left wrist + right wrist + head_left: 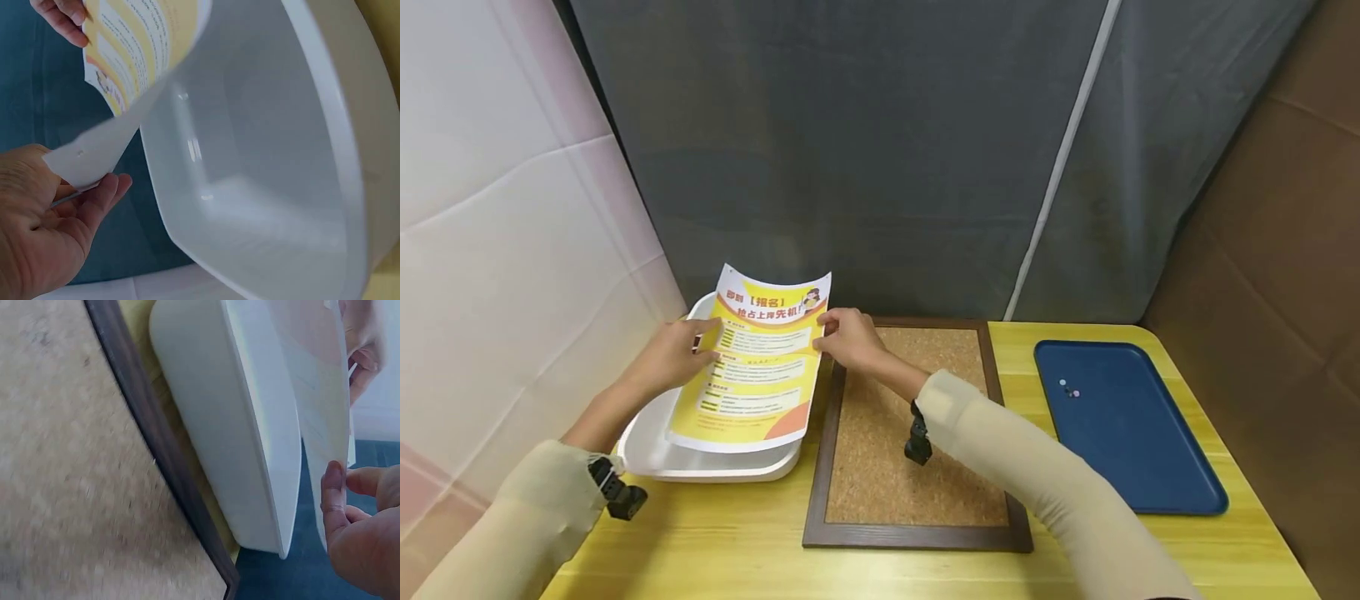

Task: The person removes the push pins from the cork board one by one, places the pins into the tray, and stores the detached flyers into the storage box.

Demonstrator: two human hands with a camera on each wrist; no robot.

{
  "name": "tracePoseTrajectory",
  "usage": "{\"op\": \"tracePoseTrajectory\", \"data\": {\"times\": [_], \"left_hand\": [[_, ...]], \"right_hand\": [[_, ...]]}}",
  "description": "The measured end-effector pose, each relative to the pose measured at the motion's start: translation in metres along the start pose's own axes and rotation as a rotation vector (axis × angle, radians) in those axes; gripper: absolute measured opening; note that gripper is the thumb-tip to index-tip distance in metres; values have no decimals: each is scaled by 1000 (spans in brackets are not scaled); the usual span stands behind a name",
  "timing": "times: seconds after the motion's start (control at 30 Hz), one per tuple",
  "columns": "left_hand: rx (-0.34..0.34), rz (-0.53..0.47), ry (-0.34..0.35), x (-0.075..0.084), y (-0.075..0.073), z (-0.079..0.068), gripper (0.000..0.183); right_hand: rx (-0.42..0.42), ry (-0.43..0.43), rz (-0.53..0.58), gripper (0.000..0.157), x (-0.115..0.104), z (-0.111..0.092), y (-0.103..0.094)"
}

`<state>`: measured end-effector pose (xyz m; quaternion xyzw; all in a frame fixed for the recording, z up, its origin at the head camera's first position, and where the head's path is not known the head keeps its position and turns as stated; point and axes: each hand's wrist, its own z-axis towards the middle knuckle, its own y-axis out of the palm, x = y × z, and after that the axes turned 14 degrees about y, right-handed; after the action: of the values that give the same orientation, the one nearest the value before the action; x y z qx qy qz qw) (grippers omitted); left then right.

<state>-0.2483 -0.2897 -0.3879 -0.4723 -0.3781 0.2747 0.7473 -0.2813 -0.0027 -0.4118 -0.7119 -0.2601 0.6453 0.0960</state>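
A yellow and white printed poster [760,367] hangs bowed above a white plastic basin [715,471], held by both hands. My left hand [679,357] pinches its left edge between thumb and fingers. On the opposite edge, my right hand [853,340] pinches the sheet at about the same height. In the left wrist view the poster [150,37] curves over the basin's inside [262,137], which shows no other sheet in the visible part. The right wrist view shows thumb and finger of the right hand [369,525] gripping the paper's edge.
A cork board [917,492] in a dark brown frame lies right of the basin, under my right forearm. Farther right, a blue tray [1135,433] holds several small pins [1069,388]. Grey cloth [850,167] hangs behind the wooden table [737,533].
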Motion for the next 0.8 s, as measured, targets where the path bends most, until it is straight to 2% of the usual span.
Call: {"op": "tracePoseTrajectory", "data": {"times": [0.3,0.5,0.6,0.8], "left_hand": [[-48,10,-39,-14,2,-10,58],[-55,2,-60,-21,8,-14,58],[-51,3,-61,-25,12,-17,59],[-47,-26,-28,-30,22,-24,58]], "right_hand": [[-16,42,83,38,-5,7,36],[-18,-6,-20,37,-6,7,48],[-30,-4,-57,40,-5,7,53],[-24,5,-128,49,0,6,55]]}}
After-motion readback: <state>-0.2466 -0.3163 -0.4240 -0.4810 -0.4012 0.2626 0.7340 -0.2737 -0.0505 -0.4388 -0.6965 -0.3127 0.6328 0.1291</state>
